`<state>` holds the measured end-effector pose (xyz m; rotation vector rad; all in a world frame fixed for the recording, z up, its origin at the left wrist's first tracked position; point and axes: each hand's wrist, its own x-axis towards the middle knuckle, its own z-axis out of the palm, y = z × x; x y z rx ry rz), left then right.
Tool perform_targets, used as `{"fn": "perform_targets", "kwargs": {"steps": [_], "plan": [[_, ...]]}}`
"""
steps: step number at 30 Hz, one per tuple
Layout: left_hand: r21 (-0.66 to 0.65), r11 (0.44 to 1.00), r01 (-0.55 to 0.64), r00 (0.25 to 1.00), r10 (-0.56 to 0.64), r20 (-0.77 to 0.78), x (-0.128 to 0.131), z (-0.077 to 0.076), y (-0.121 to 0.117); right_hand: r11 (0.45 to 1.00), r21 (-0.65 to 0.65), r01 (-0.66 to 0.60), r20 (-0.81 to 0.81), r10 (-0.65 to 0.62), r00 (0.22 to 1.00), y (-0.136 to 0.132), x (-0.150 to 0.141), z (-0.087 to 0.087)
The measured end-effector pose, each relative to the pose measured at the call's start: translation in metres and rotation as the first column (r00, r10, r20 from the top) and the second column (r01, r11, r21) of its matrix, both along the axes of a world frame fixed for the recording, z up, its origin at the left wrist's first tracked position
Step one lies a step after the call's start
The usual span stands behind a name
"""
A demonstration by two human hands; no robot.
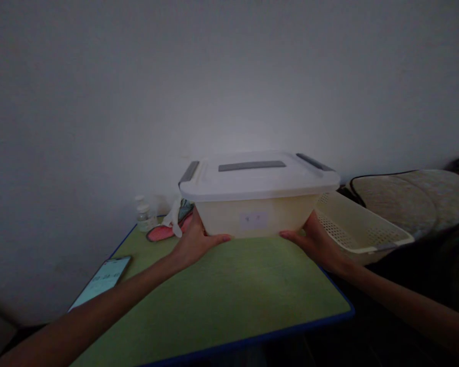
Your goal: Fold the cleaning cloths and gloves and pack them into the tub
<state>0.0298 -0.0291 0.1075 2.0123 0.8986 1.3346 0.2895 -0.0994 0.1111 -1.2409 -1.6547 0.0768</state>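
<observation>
Both my hands grip a cream plastic storage box [220,219] at its two lower ends. Its white lid [252,181] is on, with grey clips at both ends and a grey strip on top. A small pale label [253,220] is on the front wall. My left hand [194,239] is closed round the left side, thumb along the bottom front edge. My right hand [317,242] does the same on the right side. The other fingers of each hand are largely hidden by the box. Whether the box touches the tabletop cannot be made out.
The green table [233,295] has a blue edge. On its left lie a lit phone [101,280], small clear bottles [146,218] and a pink item [162,233] with a white piece over it. A cream perforated basket [361,224] stands at the right, before a light cushion [413,196]. A wall rises behind.
</observation>
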Motion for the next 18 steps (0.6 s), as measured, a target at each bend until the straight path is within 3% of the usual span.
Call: {"fn": "perform_targets", "kwargs": {"steps": [4, 9, 14, 18], "plan": [[-0.109, 0.993, -0.051, 0.999, 0.051, -0.001, -0.009, -0.036, -0.010, 0.998, -0.057, 0.029, -0.010, -0.030, 1.000, -0.003, -0.008, -0.042], [-0.219, 0.975, -0.031, 0.999, 0.039, 0.032, -0.015, -0.078, -0.017, 0.990, -0.142, 0.016, -0.026, -0.020, 0.999, 0.002, -0.011, -0.085], [-0.288, 0.956, -0.050, 0.997, 0.063, 0.036, -0.021, -0.109, -0.013, 0.987, -0.160, 0.001, -0.057, -0.011, 0.998, 0.013, -0.016, -0.113], [-0.321, 0.941, -0.102, 0.995, 0.102, -0.018, -0.029, -0.126, -0.005, 0.973, -0.226, 0.040, -0.055, -0.054, 0.997, 0.020, -0.021, -0.123]]}}
